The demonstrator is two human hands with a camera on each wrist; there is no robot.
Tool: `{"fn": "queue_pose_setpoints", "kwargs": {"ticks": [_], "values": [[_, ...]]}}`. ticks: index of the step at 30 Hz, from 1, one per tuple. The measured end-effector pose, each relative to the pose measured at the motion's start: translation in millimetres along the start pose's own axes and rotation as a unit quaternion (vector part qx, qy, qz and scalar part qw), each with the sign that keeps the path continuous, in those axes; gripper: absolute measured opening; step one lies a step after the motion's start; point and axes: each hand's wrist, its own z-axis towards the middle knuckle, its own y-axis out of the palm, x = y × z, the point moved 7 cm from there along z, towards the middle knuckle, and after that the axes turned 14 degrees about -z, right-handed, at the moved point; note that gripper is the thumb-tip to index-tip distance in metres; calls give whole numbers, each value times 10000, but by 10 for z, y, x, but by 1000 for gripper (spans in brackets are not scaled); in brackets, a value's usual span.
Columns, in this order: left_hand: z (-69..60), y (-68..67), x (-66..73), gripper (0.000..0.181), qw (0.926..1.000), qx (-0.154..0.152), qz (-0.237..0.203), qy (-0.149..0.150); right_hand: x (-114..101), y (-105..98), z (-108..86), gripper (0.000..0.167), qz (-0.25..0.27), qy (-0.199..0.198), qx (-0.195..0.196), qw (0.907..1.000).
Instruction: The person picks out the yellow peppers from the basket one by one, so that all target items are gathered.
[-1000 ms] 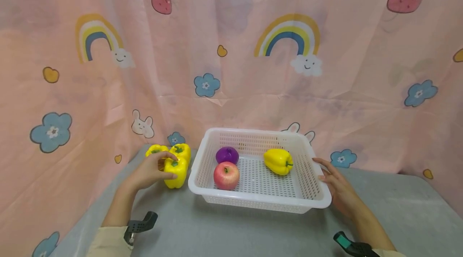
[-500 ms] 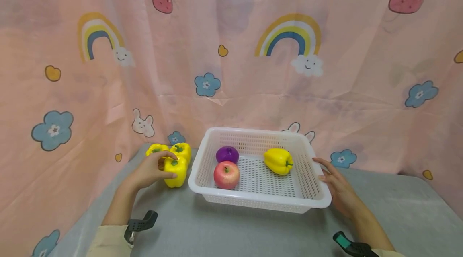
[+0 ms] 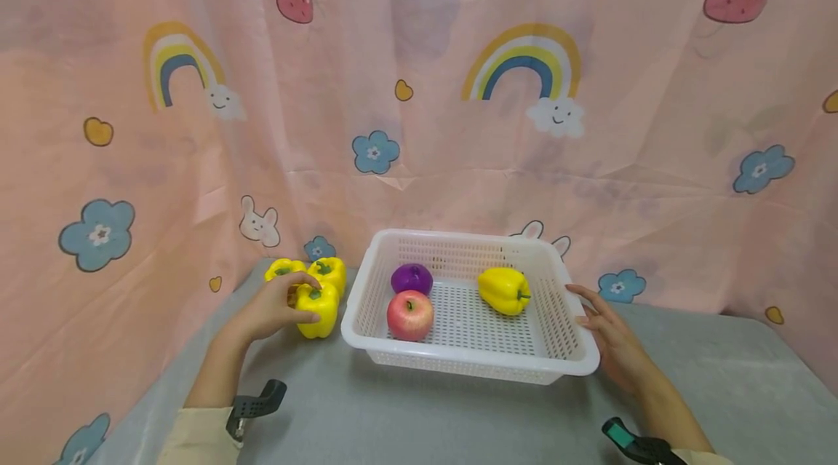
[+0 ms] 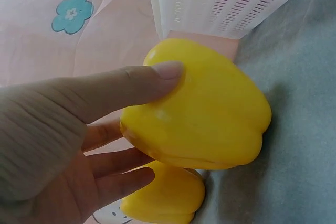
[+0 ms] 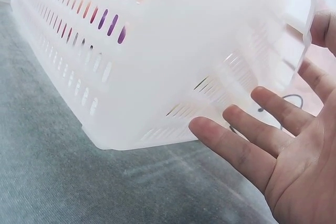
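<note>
My left hand (image 3: 271, 308) holds a yellow bell pepper (image 3: 321, 316), thumb on its near side and fingers behind; the left wrist view shows this pepper (image 4: 205, 114) large. Two more yellow bell peppers, one at the back (image 3: 329, 272) and one at the left (image 3: 283, 268), stand right beside it. At the right end of a white perforated basket (image 3: 458, 359), my right hand (image 3: 615, 345) has its thumb and index finger at the rim. Its other fingers reach along the basket's outer wall (image 5: 157, 56). Inside the basket lie a red apple (image 3: 410, 316), a purple round vegetable (image 3: 412, 279) and a yellow bell pepper (image 3: 504, 291).
A grey cloth (image 3: 393, 421) covers the table. Behind it hangs a pink curtain (image 3: 432, 174) printed with rainbows, flowers and strawberries. The basket stands just right of the peppers, with a narrow gap between.
Both hands, the peppers and the basket keep their places. Only a very slight shift of the head view shows.
</note>
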Motion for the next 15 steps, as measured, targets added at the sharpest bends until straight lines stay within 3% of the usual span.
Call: {"fn": "queue_pose_setpoints", "kwargs": {"ticks": [6, 15], "values": [[-5, 26, 59, 47, 9999, -91, 65, 99, 8, -29, -27, 51, -1, -49, 17, 10000], [-117, -10, 267, 50, 9995, -101, 218, 226, -21, 7, 6, 49, 125, -162, -67, 9998]]}}
